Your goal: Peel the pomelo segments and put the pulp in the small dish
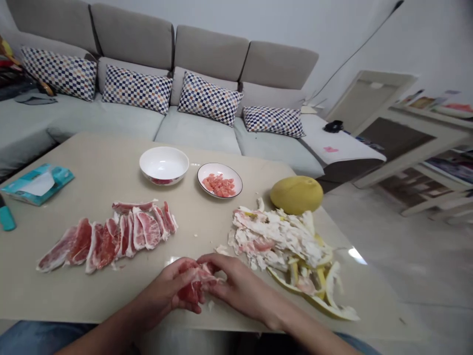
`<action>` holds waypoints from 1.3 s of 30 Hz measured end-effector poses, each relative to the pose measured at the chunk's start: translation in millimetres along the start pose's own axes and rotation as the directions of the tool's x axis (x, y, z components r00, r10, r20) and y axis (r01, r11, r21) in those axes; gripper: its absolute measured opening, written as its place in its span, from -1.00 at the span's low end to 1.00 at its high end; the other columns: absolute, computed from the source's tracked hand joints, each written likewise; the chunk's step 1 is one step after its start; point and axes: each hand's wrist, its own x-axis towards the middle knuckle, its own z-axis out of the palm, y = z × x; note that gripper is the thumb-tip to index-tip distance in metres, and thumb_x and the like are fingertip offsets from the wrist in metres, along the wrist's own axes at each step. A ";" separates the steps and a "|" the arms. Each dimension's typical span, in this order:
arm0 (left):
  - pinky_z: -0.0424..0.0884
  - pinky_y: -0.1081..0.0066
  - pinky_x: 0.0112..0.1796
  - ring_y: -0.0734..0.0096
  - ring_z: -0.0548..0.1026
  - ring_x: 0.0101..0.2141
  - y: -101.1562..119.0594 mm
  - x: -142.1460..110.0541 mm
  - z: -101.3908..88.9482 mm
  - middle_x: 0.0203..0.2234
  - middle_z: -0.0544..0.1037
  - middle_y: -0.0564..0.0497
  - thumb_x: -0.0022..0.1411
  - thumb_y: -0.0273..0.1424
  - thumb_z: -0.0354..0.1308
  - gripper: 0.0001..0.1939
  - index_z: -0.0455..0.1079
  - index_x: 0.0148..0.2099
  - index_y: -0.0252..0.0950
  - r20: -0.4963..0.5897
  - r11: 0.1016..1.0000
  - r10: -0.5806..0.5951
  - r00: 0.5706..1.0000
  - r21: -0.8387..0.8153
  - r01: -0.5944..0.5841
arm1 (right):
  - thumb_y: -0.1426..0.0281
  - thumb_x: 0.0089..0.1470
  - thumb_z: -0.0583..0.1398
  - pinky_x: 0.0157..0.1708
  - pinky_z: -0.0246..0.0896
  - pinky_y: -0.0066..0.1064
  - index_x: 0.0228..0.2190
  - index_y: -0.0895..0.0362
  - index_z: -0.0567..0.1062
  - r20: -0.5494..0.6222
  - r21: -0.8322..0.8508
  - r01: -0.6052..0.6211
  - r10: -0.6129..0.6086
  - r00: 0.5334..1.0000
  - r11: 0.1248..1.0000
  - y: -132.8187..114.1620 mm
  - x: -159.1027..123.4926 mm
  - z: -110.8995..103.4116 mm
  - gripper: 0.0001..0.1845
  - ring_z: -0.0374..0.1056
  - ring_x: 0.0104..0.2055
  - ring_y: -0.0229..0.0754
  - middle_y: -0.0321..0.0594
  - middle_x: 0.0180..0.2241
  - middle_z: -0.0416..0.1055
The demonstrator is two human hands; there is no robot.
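My left hand (168,291) is closed round a red pomelo segment (192,285) just above the table's near edge. My right hand (236,286) pinches the same segment's pale skin from the right side. A row of several peeled red segments (111,237) lies on the table to the left of my hands. To the right sits a heap of white pith and yellow-green peel (291,249). Farther back stand a white bowl (164,164) and a small plate (219,180) with bits of red flesh.
A whole yellow pomelo (296,195) rests near the table's right edge. A teal tissue pack (37,183) lies at the far left. A grey sofa (192,128) with checked cushions runs behind the beige table (111,296). White shelving (424,143) stands at right.
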 end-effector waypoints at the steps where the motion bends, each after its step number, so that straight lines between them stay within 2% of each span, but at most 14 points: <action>1: 0.45 0.36 -0.33 0.43 0.48 -0.39 -0.1 -1.0 0.6 -0.38 0.50 -0.03 0.20 -0.26 0.19 -0.71 0.31 -0.10 -0.30 0.035 1.000 -0.014 0.999 0.004 0.014 | 0.34 0.11 0.19 -0.17 0.26 -0.38 -0.16 0.10 0.52 -0.037 0.002 0.009 -0.009 0.999 1.000 0.2 -4.2 1.2 -0.76 0.41 -0.21 -0.16 -0.20 -0.25 0.52; 4: 0.44 0.29 -0.21 0.40 0.49 -0.30 -0.3 -2.9 1.0 -0.30 0.50 -0.03 0.12 -0.37 0.28 -0.67 0.30 -0.09 -0.29 0.087 0.999 -0.033 0.996 0.006 0.033 | 0.34 0.16 0.14 -0.22 0.24 -0.43 -0.29 0.11 0.54 -0.110 0.046 0.044 -0.038 0.993 0.998 5.4 -11.2 3.3 -0.81 0.40 -0.26 -0.19 -0.22 -0.32 0.51; 8: 0.43 0.24 -0.19 0.38 0.49 -0.29 -2.8 -1.3 2.1 -0.27 0.49 -0.05 0.09 -0.34 0.30 -0.65 0.32 -0.09 -0.29 0.098 0.998 -0.060 0.993 0.033 0.057 | 0.35 0.06 0.23 -0.31 0.25 -0.45 -0.22 0.09 0.51 -0.141 0.147 0.025 -0.004 0.990 0.989 15.7 -12.6 12.2 -0.80 0.40 -0.32 -0.20 -0.26 -0.35 0.51; 10: 0.43 0.25 -0.21 0.38 0.49 -0.31 -4.9 0.3 3.1 -0.30 0.49 -0.05 0.07 -0.31 0.32 -0.63 0.34 -0.10 -0.30 0.093 0.996 -0.065 0.994 0.063 0.059 | 0.35 0.04 0.25 -0.27 0.25 -0.44 -0.23 0.08 0.52 -0.152 0.193 0.049 -0.019 0.988 0.980 19.8 -10.8 17.4 -0.79 0.41 -0.29 -0.18 -0.25 -0.33 0.52; 13: 0.43 0.26 -0.24 0.38 0.48 -0.34 -7.4 2.0 3.9 -0.38 0.50 -0.03 0.09 -0.28 0.30 -0.65 0.36 -0.13 -0.33 0.086 0.993 -0.065 0.994 0.103 0.056 | 0.26 0.12 0.19 -0.28 0.24 -0.42 -0.38 0.12 0.55 -0.164 0.267 0.055 -0.011 0.986 0.962 24.2 -7.4 22.2 -0.79 0.40 -0.34 -0.19 -0.22 -0.41 0.51; 15: 0.43 0.27 -0.24 0.39 0.48 -0.35 -8.1 2.2 3.8 -0.40 0.50 -0.04 0.10 -0.27 0.28 -0.68 0.37 -0.15 -0.34 0.083 0.992 -0.063 0.995 0.117 0.054 | 0.19 0.14 0.16 -0.36 0.22 -0.44 -0.43 0.15 0.52 -0.135 0.397 0.012 0.046 0.990 0.918 26.6 -5.9 24.3 -0.71 0.38 -0.42 -0.22 -0.24 -0.49 0.47; 18: 0.43 0.28 -0.25 0.38 0.49 -0.36 -8.0 1.0 3.4 -0.39 0.51 -0.05 0.10 -0.27 0.28 -0.68 0.37 -0.16 -0.35 0.105 0.992 -0.065 0.992 0.110 0.054 | 0.11 0.10 0.18 -0.44 0.17 -0.46 -0.43 0.16 0.46 -0.047 0.615 -0.048 0.098 0.994 0.787 29.7 -4.8 28.1 -0.65 0.34 -0.50 -0.26 -0.29 -0.55 0.42; 21: 0.44 0.28 -0.26 0.38 0.49 -0.36 -7.2 -1.2 3.4 -0.39 0.51 -0.06 0.11 -0.28 0.28 -0.69 0.37 -0.16 -0.36 0.135 0.995 -0.062 0.989 0.086 0.051 | 0.05 0.08 0.18 -0.48 0.12 -0.48 -0.44 0.18 0.43 0.013 0.723 -0.056 0.068 0.998 0.689 30.4 -4.4 32.5 -0.59 0.31 -0.54 -0.28 -0.30 -0.57 0.39; 23: 0.44 0.28 -0.26 0.37 0.49 -0.36 -6.6 -2.6 4.2 -0.37 0.51 -0.07 0.12 -0.28 0.28 -0.69 0.36 -0.16 -0.36 0.148 0.997 -0.050 0.988 0.063 0.041 | 0.03 0.08 0.17 -0.49 0.11 -0.48 -0.44 0.18 0.41 0.019 0.749 -0.051 0.055 0.998 0.661 28.9 -5.1 34.3 -0.57 0.31 -0.55 -0.29 -0.30 -0.57 0.37; 28: 0.44 0.28 -0.25 0.41 0.48 -0.39 -5.8 -4.2 8.2 -0.41 0.51 -0.05 0.15 -0.22 0.24 -0.67 0.34 -0.16 -0.35 0.126 1.000 -0.013 0.992 0.026 0.010 | 0.07 0.12 0.14 -0.44 0.16 -0.46 -0.42 0.15 0.38 -0.079 0.677 0.006 0.065 0.995 0.736 19.3 -10.1 30.6 -0.62 0.31 -0.50 -0.27 -0.31 -0.56 0.37; 30: 0.45 0.27 -0.26 0.41 0.48 -0.39 -6.8 -4.2 9.5 -0.42 0.49 -0.04 0.20 -0.17 0.17 -0.67 0.35 -0.17 -0.35 0.078 0.999 0.025 0.997 0.042 -0.028 | 0.09 0.13 0.14 -0.40 0.17 -0.45 -0.40 0.15 0.38 -0.072 0.647 -0.005 0.068 0.995 0.763 15.8 -11.0 27.5 -0.64 0.31 -0.46 -0.27 -0.30 -0.53 0.38; 34: 0.45 0.29 -0.28 0.42 0.47 -0.42 -11.7 -3.0 8.5 -0.40 0.46 -0.02 0.27 -0.15 0.07 -0.68 0.35 -0.18 -0.34 -0.005 0.978 0.115 0.993 0.175 -0.112 | 0.11 0.01 0.26 -0.44 0.19 -0.47 -0.39 0.13 0.37 -0.044 0.606 -0.051 0.098 0.994 0.794 14.1 -8.7 26.5 -0.66 0.32 -0.44 -0.25 -0.30 -0.49 0.40; 37: 0.43 0.37 -0.35 0.43 0.47 -0.45 -15.2 -1.2 5.6 -0.42 0.46 -0.01 0.28 -0.16 0.05 -0.69 0.34 -0.19 -0.34 -0.020 0.951 0.173 0.985 0.264 -0.162 | 0.18 0.06 0.23 -0.47 0.16 -0.48 -0.48 0.14 0.42 -0.196 0.453 -0.015 0.116 0.974 0.892 15.6 -7.6 30.5 -0.72 0.29 -0.47 -0.26 -0.30 -0.53 0.38; 39: 0.41 0.41 -0.39 0.45 0.45 -0.48 -15.6 -0.1 4.1 -0.45 0.46 0.00 0.28 -0.16 0.05 -0.68 0.35 -0.18 -0.35 -0.019 0.939 0.201 0.979 0.288 -0.187 | 0.26 0.12 0.19 -0.42 0.16 -0.47 -0.51 0.14 0.46 -0.303 0.301 0.073 0.023 0.953 0.951 15.4 -8.6 33.2 -0.75 0.30 -0.44 -0.25 -0.27 -0.52 0.40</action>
